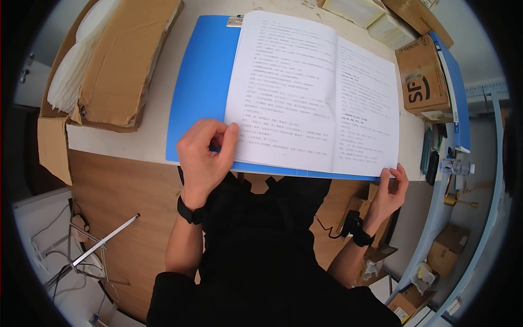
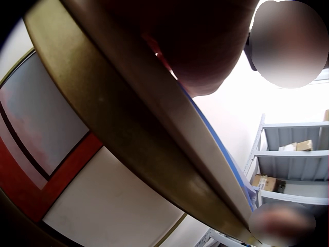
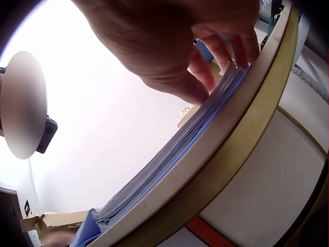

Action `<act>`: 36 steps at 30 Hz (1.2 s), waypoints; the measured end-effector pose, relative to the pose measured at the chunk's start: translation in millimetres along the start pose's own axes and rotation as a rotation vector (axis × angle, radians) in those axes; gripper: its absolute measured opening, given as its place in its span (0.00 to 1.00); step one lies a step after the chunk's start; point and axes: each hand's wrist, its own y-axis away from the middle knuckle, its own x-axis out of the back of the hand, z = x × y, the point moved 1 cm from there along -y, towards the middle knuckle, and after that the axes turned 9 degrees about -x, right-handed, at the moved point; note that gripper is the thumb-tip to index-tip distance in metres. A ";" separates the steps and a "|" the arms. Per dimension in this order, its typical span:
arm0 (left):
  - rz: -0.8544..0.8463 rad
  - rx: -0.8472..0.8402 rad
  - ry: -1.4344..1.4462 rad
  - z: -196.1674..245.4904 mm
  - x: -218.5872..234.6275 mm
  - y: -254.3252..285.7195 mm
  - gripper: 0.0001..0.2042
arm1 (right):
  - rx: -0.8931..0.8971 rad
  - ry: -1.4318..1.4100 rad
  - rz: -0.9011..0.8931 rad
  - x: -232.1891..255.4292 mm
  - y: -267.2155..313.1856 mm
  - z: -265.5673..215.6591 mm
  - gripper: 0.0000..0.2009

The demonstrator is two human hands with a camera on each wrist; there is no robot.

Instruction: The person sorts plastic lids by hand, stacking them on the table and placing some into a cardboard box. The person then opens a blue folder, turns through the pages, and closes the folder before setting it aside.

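A thick stack of printed pages lies spread on a blue clip folder, along the table's near edge. My left hand rests at the lower left of the pages, fingers curled in and thumb tip on the page margin. At the lower right corner, my right hand pinches the pages. In the right wrist view its thumb lies against the near edge of the stack, while the fingers bend over the corner. The left wrist view shows my left hand dark, above the tabletop edge.
An opened cardboard box with white contents stands at the left of the table. To the right are a brown carton and an upright blue folder. Dark pen-like items lie by the right edge. Shelving stands beyond.
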 end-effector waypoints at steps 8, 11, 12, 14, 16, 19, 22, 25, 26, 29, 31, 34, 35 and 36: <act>-0.020 0.004 0.014 -1.2 -0.7 2.7 0.12 | 0.052 -0.063 0.000 -3.1 2.9 -2.3 0.06; -0.033 0.016 -0.002 0.1 0.9 3.1 0.12 | 0.054 -0.052 -0.019 -2.5 2.5 -5.3 0.07; -0.020 -0.006 -0.002 -1.4 0.2 2.9 0.12 | 0.042 -0.024 -0.016 -4.0 2.0 -5.7 0.07; -0.011 -0.025 -0.002 -2.7 1.1 3.6 0.12 | 0.023 -0.011 -0.008 -4.1 2.6 -5.9 0.08; -0.025 -0.013 0.011 -2.8 0.5 3.2 0.12 | 0.011 0.008 0.006 -3.1 2.8 -5.0 0.08; -0.017 0.020 -0.001 1.7 -0.3 0.8 0.11 | -0.006 0.005 -0.001 -2.8 6.4 -3.1 0.08; -0.006 -0.002 -0.003 -0.4 -1.5 1.5 0.11 | 0.025 -0.031 -0.012 -3.8 7.3 -2.7 0.07; -0.007 -0.011 -0.012 -0.1 -1.2 1.9 0.11 | 0.033 -0.045 -0.013 -4.9 8.8 -2.9 0.07; -0.012 -0.008 -0.014 0.0 -1.5 2.6 0.11 | 0.041 -0.042 -0.009 -6.1 9.5 -4.0 0.07; -0.035 0.045 -0.027 -0.9 -1.0 6.9 0.12 | 0.028 -0.034 -0.010 -7.4 11.1 -8.5 0.07; -0.021 0.039 0.006 -0.3 -2.3 4.0 0.12 | 0.015 -0.034 -0.012 -6.0 13.5 -8.7 0.07; -0.019 0.031 -0.030 1.9 -1.2 1.5 0.11 | 0.192 0.003 0.098 -6.0 18.2 -15.5 0.05; -0.029 0.022 -0.036 2.1 -0.6 1.3 0.11 | 0.189 0.005 0.092 -3.1 23.7 -17.2 0.05; -0.030 0.027 -0.039 1.0 -0.9 1.1 0.11 | 0.193 -0.099 -0.014 2.4 30.6 -17.7 0.04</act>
